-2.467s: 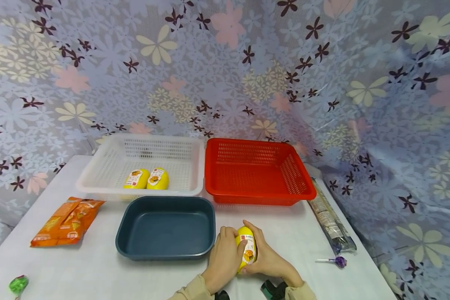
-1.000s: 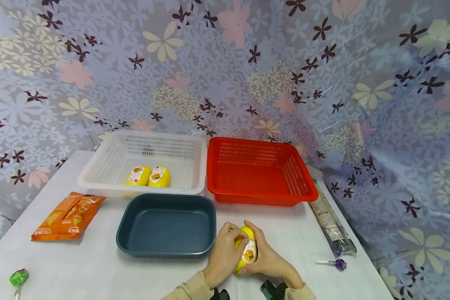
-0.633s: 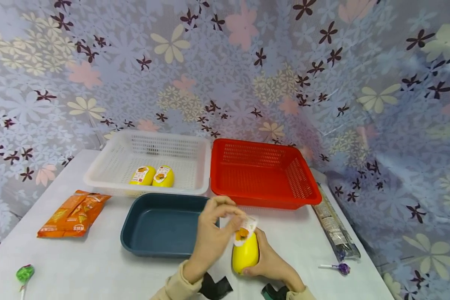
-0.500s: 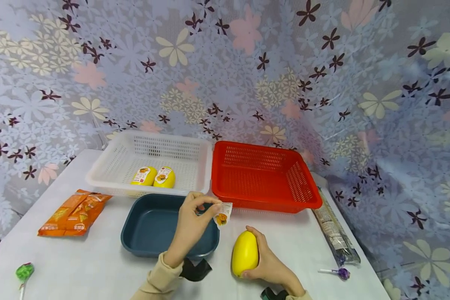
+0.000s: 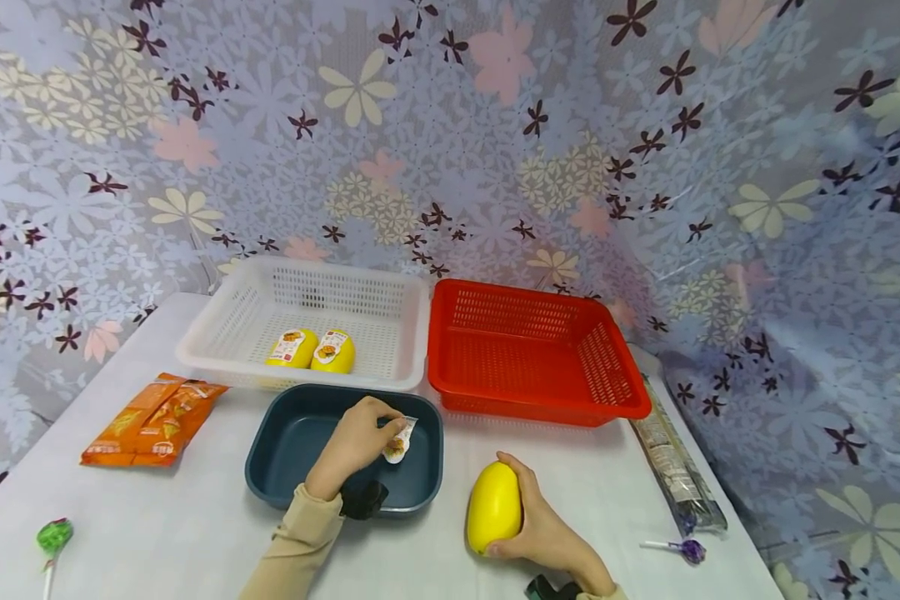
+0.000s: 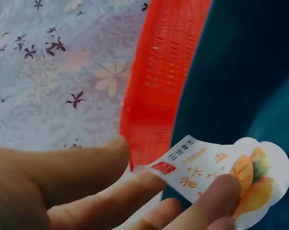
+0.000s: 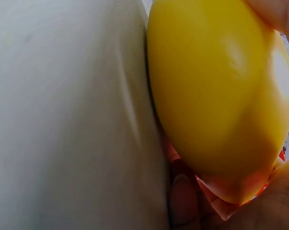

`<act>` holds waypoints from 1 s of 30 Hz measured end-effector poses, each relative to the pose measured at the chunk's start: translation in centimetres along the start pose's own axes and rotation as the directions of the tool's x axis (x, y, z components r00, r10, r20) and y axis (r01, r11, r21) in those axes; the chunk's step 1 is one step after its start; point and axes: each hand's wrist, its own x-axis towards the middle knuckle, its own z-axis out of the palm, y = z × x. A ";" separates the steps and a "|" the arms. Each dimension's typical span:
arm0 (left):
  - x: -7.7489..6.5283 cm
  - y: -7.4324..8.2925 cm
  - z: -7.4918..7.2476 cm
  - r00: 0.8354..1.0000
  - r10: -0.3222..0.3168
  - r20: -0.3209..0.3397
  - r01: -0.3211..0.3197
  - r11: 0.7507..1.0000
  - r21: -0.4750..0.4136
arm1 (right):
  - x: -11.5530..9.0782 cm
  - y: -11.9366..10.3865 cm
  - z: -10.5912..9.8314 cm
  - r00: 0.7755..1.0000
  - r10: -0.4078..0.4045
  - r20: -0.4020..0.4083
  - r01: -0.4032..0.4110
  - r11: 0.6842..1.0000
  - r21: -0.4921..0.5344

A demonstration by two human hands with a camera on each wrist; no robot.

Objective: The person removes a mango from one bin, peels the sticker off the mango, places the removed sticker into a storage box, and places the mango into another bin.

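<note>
My left hand (image 5: 356, 442) is over the dark blue tray (image 5: 270, 492), pinching a white paper label (image 5: 399, 442) with mangoes printed on it. In the left wrist view the label (image 6: 202, 167) lies between the fingertips, one of them in front of the picture. My right hand (image 5: 543, 533) grips a smooth yellow egg-shaped thing (image 5: 492, 508) from its right side, thumb at the near end. It rests on the table with no label on the side that shows. In the right wrist view the yellow egg shape (image 7: 216, 91) fills the space between the fingers.
Two labelled yellow egg shapes (image 5: 333, 352) lie in the white basket (image 5: 412, 333) behind the tray. Beside it stands a red basket (image 5: 532, 408). An orange snack bag (image 5: 146, 425) and green lollipop (image 5: 54, 536) are at left; a long clear packet (image 5: 671, 462) and purple lollipop (image 5: 690, 550) at right.
The label has come off the yellow egg shape, peeled by my left hand, which has carried it left and down into the tray area. My right hand has kept its grip.
</note>
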 end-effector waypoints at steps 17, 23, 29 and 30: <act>0.0 -1.2 0.6 0.922 -0.025 0.385 0.040 0.999 -0.032 | -0.2 0.0 0.0 1.000 0.015 0.016 -0.015 1.000 -0.010; -0.1 -1.2 0.5 0.913 -0.021 0.407 0.052 0.997 -0.065 | -0.1 0.1 0.0 1.000 0.014 0.010 -0.014 1.000 -0.007; 0.0 -0.8 0.5 0.918 0.023 0.396 0.012 0.996 -0.085 | 0.1 0.1 0.2 0.999 -0.037 -0.020 0.036 0.999 -0.025; -0.1 -0.6 0.5 0.921 0.024 0.390 0.003 0.998 -0.069 | 0.1 0.1 0.3 0.999 -0.046 -0.024 0.045 0.998 -0.031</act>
